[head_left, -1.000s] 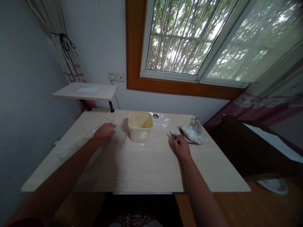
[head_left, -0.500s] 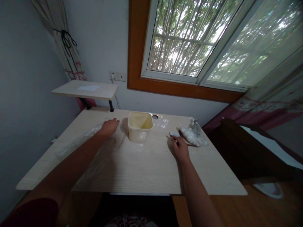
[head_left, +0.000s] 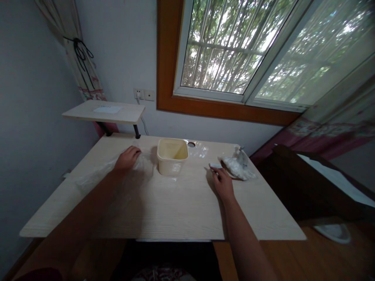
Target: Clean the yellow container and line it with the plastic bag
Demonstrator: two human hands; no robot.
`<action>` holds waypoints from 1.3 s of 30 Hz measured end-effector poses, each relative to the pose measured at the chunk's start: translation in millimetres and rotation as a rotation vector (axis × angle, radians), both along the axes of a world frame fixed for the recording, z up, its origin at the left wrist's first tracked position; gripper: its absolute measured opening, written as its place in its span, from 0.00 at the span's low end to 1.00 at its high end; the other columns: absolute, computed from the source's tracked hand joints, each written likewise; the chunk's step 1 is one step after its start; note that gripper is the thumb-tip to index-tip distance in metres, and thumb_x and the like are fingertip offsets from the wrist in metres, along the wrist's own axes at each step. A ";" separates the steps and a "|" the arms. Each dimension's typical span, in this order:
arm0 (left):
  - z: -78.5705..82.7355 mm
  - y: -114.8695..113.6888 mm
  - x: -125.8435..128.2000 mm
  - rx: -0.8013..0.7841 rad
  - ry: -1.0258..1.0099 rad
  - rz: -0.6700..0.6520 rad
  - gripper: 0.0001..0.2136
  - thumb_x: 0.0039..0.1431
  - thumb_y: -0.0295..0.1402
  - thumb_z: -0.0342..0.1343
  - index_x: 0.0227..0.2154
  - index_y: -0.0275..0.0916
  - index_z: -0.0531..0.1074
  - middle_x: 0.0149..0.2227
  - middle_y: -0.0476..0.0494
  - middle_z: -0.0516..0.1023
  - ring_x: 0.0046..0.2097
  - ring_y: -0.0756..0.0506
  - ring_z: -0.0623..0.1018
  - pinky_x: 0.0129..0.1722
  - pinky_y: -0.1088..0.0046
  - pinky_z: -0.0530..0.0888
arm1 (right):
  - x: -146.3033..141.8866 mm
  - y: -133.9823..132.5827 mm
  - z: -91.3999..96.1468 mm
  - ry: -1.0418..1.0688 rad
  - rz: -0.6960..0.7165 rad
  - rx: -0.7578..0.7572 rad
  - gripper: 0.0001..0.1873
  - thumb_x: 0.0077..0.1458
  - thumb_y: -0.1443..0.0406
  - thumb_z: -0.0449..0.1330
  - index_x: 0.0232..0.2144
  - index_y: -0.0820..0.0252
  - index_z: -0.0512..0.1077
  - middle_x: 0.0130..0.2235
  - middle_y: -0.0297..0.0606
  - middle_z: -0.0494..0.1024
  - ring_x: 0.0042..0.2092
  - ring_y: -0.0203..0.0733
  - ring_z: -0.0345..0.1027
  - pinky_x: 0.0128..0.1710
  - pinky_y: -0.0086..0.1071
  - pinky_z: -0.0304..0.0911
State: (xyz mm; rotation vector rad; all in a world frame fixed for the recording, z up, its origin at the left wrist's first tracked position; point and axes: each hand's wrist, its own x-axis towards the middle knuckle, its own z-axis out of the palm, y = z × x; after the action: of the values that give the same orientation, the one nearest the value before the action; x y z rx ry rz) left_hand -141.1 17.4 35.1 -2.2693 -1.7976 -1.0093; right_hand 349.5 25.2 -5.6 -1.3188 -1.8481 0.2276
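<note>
Under the window [head_left: 225,50], room to spare in front

On the wood-grain desk [head_left: 175,207], I have the left hand [head_left: 127,158] resting on crumpled clear plastic film [head_left: 99,175], fingers loosely curled, just beside a cream plastic basket [head_left: 172,156]. The right hand [head_left: 223,183] sits well apart from the basket, its fingertips [head_left: 213,168] at a small white piece [head_left: 215,166]; I cannot tell whether they pinch it. A white plastic bundle [head_left: 237,166] lies just beyond, near the desk's right edge. The basket stands near the far edge, with a long stretch of desktop between both hands and the near edge.
</note>
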 end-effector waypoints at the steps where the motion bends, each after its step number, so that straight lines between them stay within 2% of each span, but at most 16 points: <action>1: 4.1 -4.0 -2.0 0.040 -0.059 0.003 0.10 0.68 0.36 0.48 0.39 0.41 0.74 0.41 0.40 0.77 0.47 0.41 0.76 0.52 0.63 0.71 | -0.4 -0.6 0.4 -0.007 0.004 0.003 0.19 0.65 0.59 0.53 0.50 0.59 0.78 0.41 0.44 0.75 0.35 0.44 0.69 0.41 0.41 0.67; 5: 23.2 -19.2 -7.5 0.167 -0.331 0.038 0.06 0.62 0.36 0.57 0.38 0.41 0.76 0.42 0.42 0.77 0.47 0.41 0.76 0.51 0.64 0.73 | -0.6 -1.4 -0.4 -0.005 0.012 0.010 0.18 0.65 0.60 0.54 0.50 0.59 0.77 0.43 0.46 0.75 0.38 0.46 0.70 0.42 0.41 0.67; 8: 31.7 -24.5 -10.9 0.212 -0.672 0.024 0.08 0.59 0.37 0.61 0.38 0.41 0.75 0.41 0.44 0.77 0.44 0.44 0.77 0.46 0.67 0.76 | 0.1 -0.9 -2.1 0.005 0.010 0.013 0.18 0.65 0.59 0.54 0.50 0.59 0.77 0.42 0.46 0.75 0.37 0.45 0.69 0.41 0.41 0.68; 12: 36.4 -23.3 -18.4 0.265 -1.227 -0.068 0.12 0.57 0.38 0.65 0.39 0.41 0.70 0.39 0.47 0.76 0.39 0.49 0.79 0.40 0.71 0.79 | -3.3 -2.3 0.1 0.008 0.015 0.021 0.18 0.65 0.59 0.54 0.50 0.59 0.77 0.43 0.46 0.75 0.37 0.45 0.69 0.41 0.42 0.68; 15: 42.7 -23.0 -25.1 0.267 -1.422 -0.156 0.12 0.57 0.35 0.66 0.39 0.42 0.68 0.39 0.50 0.76 0.39 0.50 0.79 0.39 0.73 0.79 | -10.9 -6.3 7.1 0.022 0.029 0.040 0.18 0.65 0.61 0.53 0.51 0.59 0.77 0.43 0.45 0.75 0.39 0.45 0.70 0.42 0.41 0.68; 19: 54.9 -26.5 -29.7 0.255 -1.496 -0.236 0.07 0.62 0.30 0.61 0.37 0.42 0.67 0.32 0.54 0.75 0.35 0.52 0.77 0.39 0.74 0.78 | -24.5 -12.4 22.0 0.057 0.045 0.045 0.18 0.65 0.61 0.53 0.51 0.58 0.77 0.41 0.44 0.74 0.38 0.44 0.69 0.37 0.38 0.68; 23: 67.5 -30.8 -27.3 0.210 -1.585 -0.275 0.08 0.59 0.29 0.63 0.35 0.41 0.68 0.31 0.52 0.76 0.33 0.52 0.76 0.35 0.77 0.77 | -41.0 -15.8 47.3 0.118 0.043 0.076 0.17 0.66 0.59 0.53 0.50 0.55 0.77 0.41 0.43 0.74 0.38 0.43 0.69 0.31 0.34 0.67; 27: 79.5 -32.5 -18.6 0.195 -1.588 -0.306 0.06 0.60 0.28 0.63 0.34 0.41 0.70 0.29 0.53 0.75 0.29 0.54 0.74 0.34 0.79 0.76 | -67.2 -16.9 89.6 0.146 0.070 0.214 0.15 0.66 0.59 0.55 0.49 0.52 0.78 0.40 0.42 0.75 0.40 0.45 0.69 0.39 0.39 0.69; 31: 89.7 -29.4 -5.8 0.194 -1.552 -0.322 0.05 0.61 0.29 0.63 0.34 0.40 0.71 0.32 0.51 0.77 0.34 0.52 0.77 0.39 0.75 0.78 | -102.2 -13.8 133.0 0.108 0.237 0.292 0.15 0.65 0.59 0.58 0.53 0.48 0.76 0.41 0.41 0.76 0.40 0.47 0.69 0.44 0.45 0.68; 34: 95.6 -25.5 4.4 0.172 -1.542 -0.414 0.07 0.59 0.31 0.65 0.34 0.40 0.71 0.33 0.50 0.78 0.36 0.51 0.79 0.40 0.74 0.79 | -127.8 -7.8 153.0 0.042 0.390 0.282 0.24 0.64 0.60 0.61 0.61 0.42 0.67 0.42 0.38 0.77 0.40 0.46 0.68 0.46 0.46 0.67; 37: 100.4 -22.2 15.8 0.119 -1.476 -0.493 0.11 0.57 0.36 0.68 0.35 0.40 0.71 0.37 0.49 0.80 0.38 0.48 0.81 0.42 0.68 0.80 | -148.4 -2.0 162.1 0.010 0.503 0.218 0.39 0.61 0.60 0.64 0.70 0.41 0.53 0.45 0.37 0.77 0.38 0.45 0.68 0.44 0.44 0.68; 39: 103.0 -20.7 24.2 0.062 -1.400 -0.520 0.13 0.56 0.39 0.68 0.37 0.40 0.70 0.38 0.48 0.81 0.40 0.45 0.82 0.43 0.63 0.80 | -159.0 -0.1 165.0 -0.014 0.563 0.189 0.44 0.61 0.60 0.65 0.71 0.41 0.47 0.45 0.37 0.78 0.36 0.44 0.67 0.42 0.43 0.69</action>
State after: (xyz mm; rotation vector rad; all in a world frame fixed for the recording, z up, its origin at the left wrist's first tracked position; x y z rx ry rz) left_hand -116.9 -3.2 138.1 -2.0395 -1.1695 -3.1982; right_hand 190.5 25.1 159.3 -0.6528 -2.1610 0.3270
